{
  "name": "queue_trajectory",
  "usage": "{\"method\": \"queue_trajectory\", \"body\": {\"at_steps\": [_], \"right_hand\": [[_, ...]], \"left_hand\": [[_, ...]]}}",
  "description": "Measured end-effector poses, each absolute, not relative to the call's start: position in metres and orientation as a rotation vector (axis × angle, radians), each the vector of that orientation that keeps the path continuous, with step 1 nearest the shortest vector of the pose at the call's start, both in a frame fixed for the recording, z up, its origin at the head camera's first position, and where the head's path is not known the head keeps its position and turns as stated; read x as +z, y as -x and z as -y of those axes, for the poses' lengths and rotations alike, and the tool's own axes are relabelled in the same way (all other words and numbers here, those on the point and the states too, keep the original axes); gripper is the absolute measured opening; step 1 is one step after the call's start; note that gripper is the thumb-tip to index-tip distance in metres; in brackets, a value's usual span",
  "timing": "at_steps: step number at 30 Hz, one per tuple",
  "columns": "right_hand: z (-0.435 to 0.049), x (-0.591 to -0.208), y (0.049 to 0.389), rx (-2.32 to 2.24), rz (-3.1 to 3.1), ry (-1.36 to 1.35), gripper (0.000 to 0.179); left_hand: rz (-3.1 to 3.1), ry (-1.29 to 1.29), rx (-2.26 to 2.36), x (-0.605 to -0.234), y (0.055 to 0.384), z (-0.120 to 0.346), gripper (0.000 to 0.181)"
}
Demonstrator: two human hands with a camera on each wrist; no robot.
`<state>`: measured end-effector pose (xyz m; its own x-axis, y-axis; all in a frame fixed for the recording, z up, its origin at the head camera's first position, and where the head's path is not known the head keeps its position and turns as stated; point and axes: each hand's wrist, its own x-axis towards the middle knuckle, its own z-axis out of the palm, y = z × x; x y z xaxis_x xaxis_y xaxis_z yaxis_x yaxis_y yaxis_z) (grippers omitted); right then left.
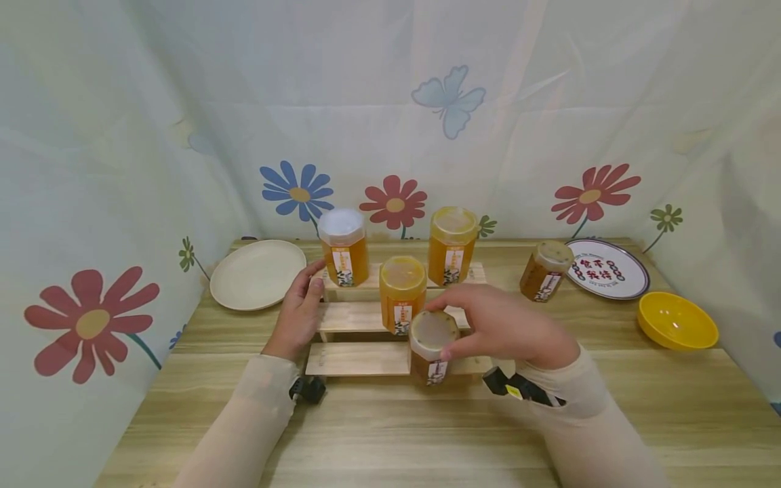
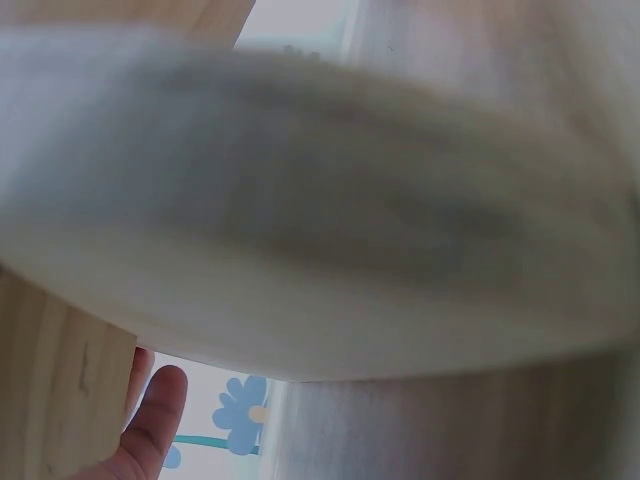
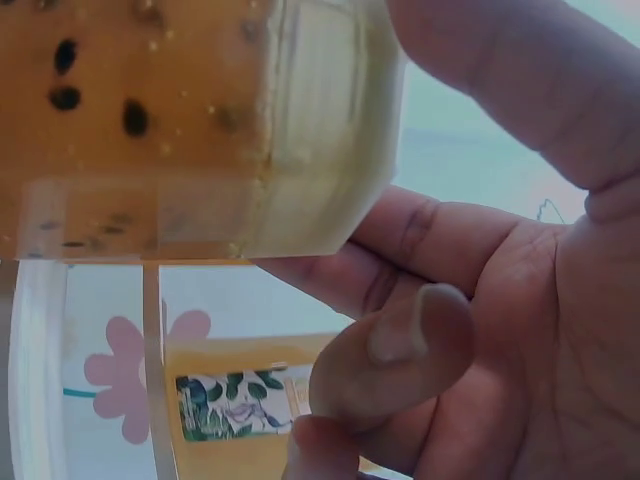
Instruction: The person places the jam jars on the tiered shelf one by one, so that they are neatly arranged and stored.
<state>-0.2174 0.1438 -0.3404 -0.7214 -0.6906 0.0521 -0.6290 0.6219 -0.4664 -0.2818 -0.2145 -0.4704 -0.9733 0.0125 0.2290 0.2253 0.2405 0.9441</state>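
My right hand (image 1: 503,325) grips a jar of amber filling (image 1: 432,346) by its pale lid, over the front step of a wooden three-step rack (image 1: 360,358). Dark seeds show through this jar (image 3: 130,110) in the right wrist view; whether its base touches the step cannot be told. My left hand (image 1: 299,315) rests against the rack's left side, with straight fingers near a white-lidded jar (image 1: 344,251) on the top step. Another orange jar (image 1: 453,247) stands top right, and a yellow-lidded jar (image 1: 403,295) stands on the middle step.
A seeded jar (image 1: 545,271) stands on the table right of the rack, beside a plate with red lettering (image 1: 610,254). Further right sits a yellow bowl (image 1: 677,322). A cream plate (image 1: 244,274) lies at the left. Flowered curtain (image 1: 342,135) hangs behind. A blurred shape covers much of the left wrist view.
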Motion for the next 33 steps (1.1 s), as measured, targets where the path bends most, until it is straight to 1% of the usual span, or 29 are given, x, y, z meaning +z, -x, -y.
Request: {"method": "queue_trajectory", "body": {"at_steps": [6, 21, 33], "right_hand": [[-0.138, -0.341, 0.215, -0.696, -2.707, 1.106, 0.064], [-0.124, -0.346, 0.209, -0.710, -2.719, 1.294, 0.063], [-0.114, -0.349, 0.203, -0.658, -2.760, 1.263, 0.066]], "left_hand": [[2.337, 0.222, -1.828, -0.471, 0.281, 0.214, 0.049], [2.340, 0.205, -1.840, -0.467, 0.279, 0.212, 0.048], [2.345, 0.216, -1.812, -0.470, 0.281, 0.214, 0.049]]}}
